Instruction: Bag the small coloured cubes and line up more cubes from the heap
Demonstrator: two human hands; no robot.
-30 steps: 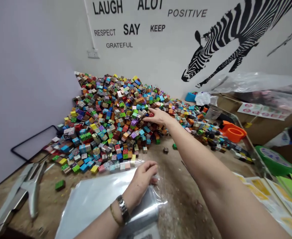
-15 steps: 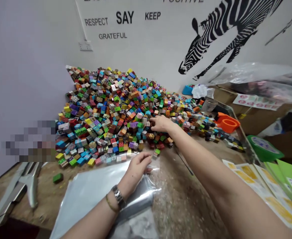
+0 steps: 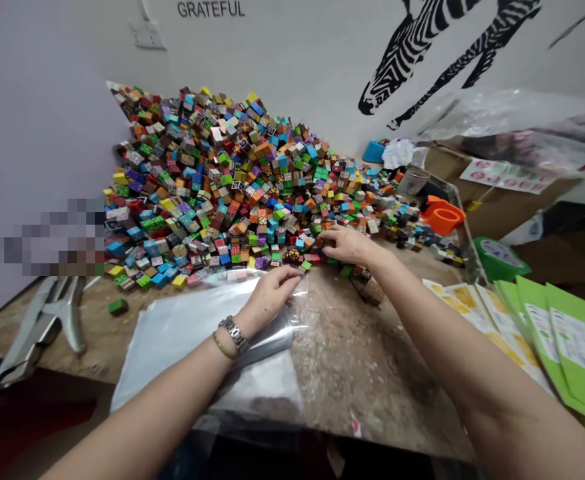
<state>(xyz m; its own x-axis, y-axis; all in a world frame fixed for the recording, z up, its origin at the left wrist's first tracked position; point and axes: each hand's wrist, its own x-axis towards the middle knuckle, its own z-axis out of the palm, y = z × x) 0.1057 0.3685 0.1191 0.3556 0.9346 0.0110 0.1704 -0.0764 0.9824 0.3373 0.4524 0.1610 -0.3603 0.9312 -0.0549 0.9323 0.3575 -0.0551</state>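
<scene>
A large heap of small multicoloured cube blocks point(image 3: 232, 180) with printed faces lies against the wall. My right hand point(image 3: 345, 245) reaches to its front edge, fingers bent down and apart over the blocks there, with nothing seen held. Several blocks lie partly hidden under that palm and wrist. In front of the heap is a stack of clear plastic bags point(image 3: 172, 327). My left hand point(image 3: 270, 293), with a metal watch on its wrist, rests at the bags' upper right corner. Its fingers and thumb close on the edge of the top bag. A green block point(image 3: 118, 307) sits alone to the left.
A silver metal tool point(image 3: 47, 320) lies at the table's left edge. On the right are yellow-and-white printed cards point(image 3: 492, 320), green packets point(image 3: 572, 333), an orange plastic piece point(image 3: 442, 215), a green tape roll point(image 3: 501, 259) and a cardboard box point(image 3: 502, 193) under clear plastic.
The view has tipped downward. My right hand has drawn back from within the heap to its front edge, on the right. My left hand stays at the bag's corner.
</scene>
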